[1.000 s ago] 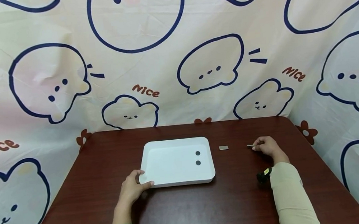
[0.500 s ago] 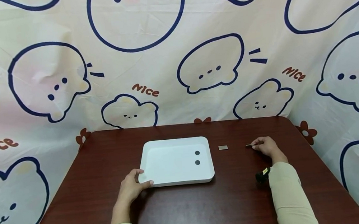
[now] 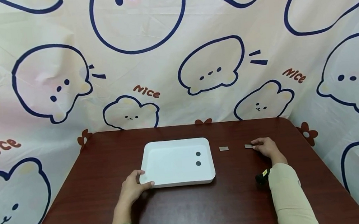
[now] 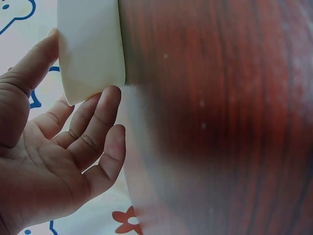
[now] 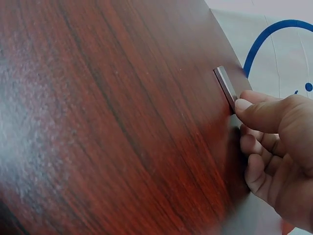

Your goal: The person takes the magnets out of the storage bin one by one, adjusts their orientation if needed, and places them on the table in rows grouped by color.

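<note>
A shallow white tray [image 3: 171, 163] lies on the table, with two dark grey discs, one disc [image 3: 198, 154] behind the other [image 3: 198, 163], near its right end. My left hand [image 3: 131, 185] holds the tray's near left corner; in the left wrist view, the hand [image 4: 63, 137] has its thumb on one side of the white corner [image 4: 90, 54] and fingertips at its end. To the right, my right hand [image 3: 266, 147] pinches a small flat grey rectangular piece [image 3: 248, 146] between thumb and forefinger. The right wrist view shows this piece [image 5: 226, 88] at a slant, low over the wood, contact unclear.
A second small grey rectangle [image 3: 223, 149] lies flat between the tray and my right hand. The dark red-brown wooden table [image 3: 183, 216] ends at a patterned cloth [image 3: 162, 66] behind and on both sides.
The grey piece in my right hand has turned from edge-on to showing its broad face. My left hand and the tray stay as they were.
</note>
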A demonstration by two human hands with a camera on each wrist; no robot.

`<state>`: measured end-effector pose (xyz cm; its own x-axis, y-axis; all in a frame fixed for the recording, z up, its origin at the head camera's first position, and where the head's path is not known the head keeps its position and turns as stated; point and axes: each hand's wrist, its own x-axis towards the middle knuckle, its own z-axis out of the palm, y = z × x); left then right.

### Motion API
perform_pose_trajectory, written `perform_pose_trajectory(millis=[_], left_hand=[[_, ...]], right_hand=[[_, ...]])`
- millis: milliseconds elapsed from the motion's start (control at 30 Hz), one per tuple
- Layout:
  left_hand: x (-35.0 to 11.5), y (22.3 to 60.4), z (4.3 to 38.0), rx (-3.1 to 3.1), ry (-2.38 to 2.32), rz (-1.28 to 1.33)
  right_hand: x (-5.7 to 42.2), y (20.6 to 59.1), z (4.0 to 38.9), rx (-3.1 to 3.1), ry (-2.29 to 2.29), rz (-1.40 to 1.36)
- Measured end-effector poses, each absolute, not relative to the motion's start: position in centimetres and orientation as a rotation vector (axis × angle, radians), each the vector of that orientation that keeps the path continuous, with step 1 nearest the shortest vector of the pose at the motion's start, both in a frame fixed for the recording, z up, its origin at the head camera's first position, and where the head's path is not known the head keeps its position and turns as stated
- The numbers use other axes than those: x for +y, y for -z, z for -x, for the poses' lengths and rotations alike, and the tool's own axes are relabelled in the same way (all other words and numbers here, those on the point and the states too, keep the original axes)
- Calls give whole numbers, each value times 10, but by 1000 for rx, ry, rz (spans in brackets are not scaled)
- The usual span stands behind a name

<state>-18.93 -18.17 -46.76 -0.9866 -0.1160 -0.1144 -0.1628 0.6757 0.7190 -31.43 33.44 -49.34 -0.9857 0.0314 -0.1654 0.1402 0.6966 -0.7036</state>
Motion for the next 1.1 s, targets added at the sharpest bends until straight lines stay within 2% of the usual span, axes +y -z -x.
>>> perform_pose_trajectory(millis=[1100], left_hand=[[-181,468,188,2818,-1256,255]], right_hand=[[295,461,273,2534,1573,-122]])
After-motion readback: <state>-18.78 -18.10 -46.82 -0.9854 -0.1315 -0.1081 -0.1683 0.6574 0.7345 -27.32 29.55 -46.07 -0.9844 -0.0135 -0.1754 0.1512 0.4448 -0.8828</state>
